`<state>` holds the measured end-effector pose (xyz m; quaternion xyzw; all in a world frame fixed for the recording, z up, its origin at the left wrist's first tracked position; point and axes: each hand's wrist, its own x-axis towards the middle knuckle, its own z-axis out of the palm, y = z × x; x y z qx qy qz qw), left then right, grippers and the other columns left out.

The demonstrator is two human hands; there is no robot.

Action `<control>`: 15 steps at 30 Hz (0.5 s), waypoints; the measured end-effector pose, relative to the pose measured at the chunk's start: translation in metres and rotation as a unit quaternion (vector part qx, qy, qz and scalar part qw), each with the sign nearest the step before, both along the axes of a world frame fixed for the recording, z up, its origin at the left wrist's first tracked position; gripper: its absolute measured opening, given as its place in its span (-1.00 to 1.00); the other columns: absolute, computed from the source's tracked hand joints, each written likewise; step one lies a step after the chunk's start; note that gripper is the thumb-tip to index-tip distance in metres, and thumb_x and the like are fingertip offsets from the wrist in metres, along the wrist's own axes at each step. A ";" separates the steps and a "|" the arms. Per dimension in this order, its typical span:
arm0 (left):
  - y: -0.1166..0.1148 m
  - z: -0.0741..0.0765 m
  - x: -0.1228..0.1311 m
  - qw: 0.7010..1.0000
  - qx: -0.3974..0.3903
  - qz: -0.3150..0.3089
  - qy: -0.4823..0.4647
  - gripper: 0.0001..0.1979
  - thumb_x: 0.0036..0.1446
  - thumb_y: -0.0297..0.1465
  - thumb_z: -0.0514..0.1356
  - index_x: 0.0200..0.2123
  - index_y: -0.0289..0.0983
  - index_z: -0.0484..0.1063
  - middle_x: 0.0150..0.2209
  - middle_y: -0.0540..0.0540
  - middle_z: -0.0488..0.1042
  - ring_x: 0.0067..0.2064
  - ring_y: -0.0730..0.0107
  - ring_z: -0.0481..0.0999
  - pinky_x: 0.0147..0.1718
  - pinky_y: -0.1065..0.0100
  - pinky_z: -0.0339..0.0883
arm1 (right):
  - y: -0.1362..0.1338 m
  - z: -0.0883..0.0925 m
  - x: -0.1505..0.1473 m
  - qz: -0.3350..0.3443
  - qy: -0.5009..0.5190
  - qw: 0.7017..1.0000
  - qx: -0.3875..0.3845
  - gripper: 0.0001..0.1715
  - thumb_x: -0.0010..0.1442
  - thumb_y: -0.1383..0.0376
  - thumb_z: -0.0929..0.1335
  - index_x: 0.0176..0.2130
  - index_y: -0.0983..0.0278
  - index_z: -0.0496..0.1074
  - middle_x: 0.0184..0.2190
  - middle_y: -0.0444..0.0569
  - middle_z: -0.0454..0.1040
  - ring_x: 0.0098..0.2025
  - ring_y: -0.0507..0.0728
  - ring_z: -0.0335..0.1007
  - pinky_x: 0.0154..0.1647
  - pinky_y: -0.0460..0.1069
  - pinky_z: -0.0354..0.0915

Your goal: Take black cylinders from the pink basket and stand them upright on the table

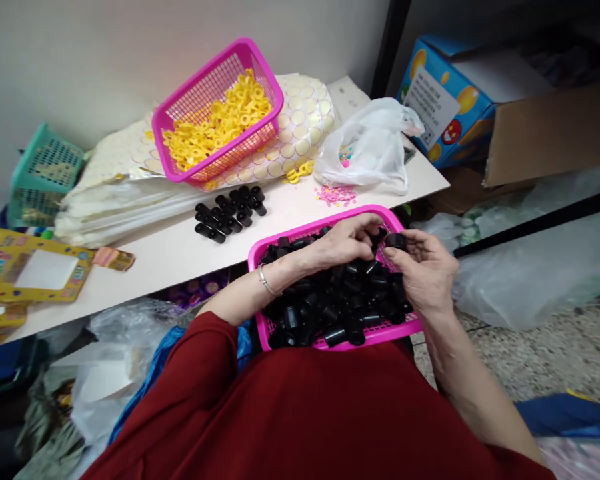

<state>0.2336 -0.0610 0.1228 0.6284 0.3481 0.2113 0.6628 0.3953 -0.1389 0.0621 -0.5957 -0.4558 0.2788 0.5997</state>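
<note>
Right hand (427,270): thumb and fingers pinched on a short black plastic cylinder (396,242), just above the right side of the near pink basket. Left hand (344,241): fingers bent over the far right part of that basket, next to more black pieces; can't tell if they grip one.

Near pink basket (394,333): in front of the body at the counter's near edge, what bears it hidden; loose black cylinders (335,335) heaped inside, lying every way.

Progress, judged from layout: small part done. One tight cluster of black cylinders (234,225) is set out on the counter (175,267) by its near edge, left of the basket; the bulk is left in the heap.

Further out: tiny pink pieces (336,195) and a translucent plastic bag (367,150) near the counter's right end; a few loose yellow pieces (300,173) left of them. Toward the back edge, second pink basket (276,93) of yellow ringed pieces (220,127), tilted on circle-printed sheets (307,107). Left end: yellow printed packaging (85,270).
</note>
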 end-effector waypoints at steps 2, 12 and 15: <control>0.005 0.000 -0.007 0.984 0.162 -0.074 0.009 -0.43 -0.24 -0.66 0.25 -0.07 -0.22 0.52 0.00 -0.18 0.51 -0.01 0.16 0.48 -0.01 0.14 0.38 | 0.006 -0.001 -0.005 0.017 0.097 0.995 -0.025 -0.43 -0.15 0.01 0.62 -0.22 0.21 0.51 -0.42 -0.12 0.52 -0.44 0.08 0.44 -0.38 0.05 0.46; 0.033 -0.028 -0.055 0.907 0.414 0.070 0.016 -0.70 0.04 -0.21 0.40 -0.21 -0.27 0.57 -0.26 -0.11 0.57 -0.25 0.34 0.51 -0.22 0.30 0.40 | 0.014 0.008 -0.018 0.127 0.168 0.964 -0.162 -0.32 -0.19 -0.17 0.58 -0.27 0.25 0.51 -0.45 -0.10 0.52 -0.44 0.08 0.47 -0.40 0.02 0.47; 0.038 -0.037 -0.108 0.852 0.407 0.323 0.068 -0.69 0.00 -0.21 0.41 -0.25 -0.26 0.53 -0.30 -0.03 0.52 -0.35 0.47 0.44 -0.36 0.40 0.31 | 0.008 0.000 0.001 0.079 0.064 0.980 -0.173 -0.41 -0.15 -0.09 0.58 -0.27 0.25 0.54 -0.49 -0.12 0.49 -0.47 0.06 0.39 -0.46 -0.01 0.38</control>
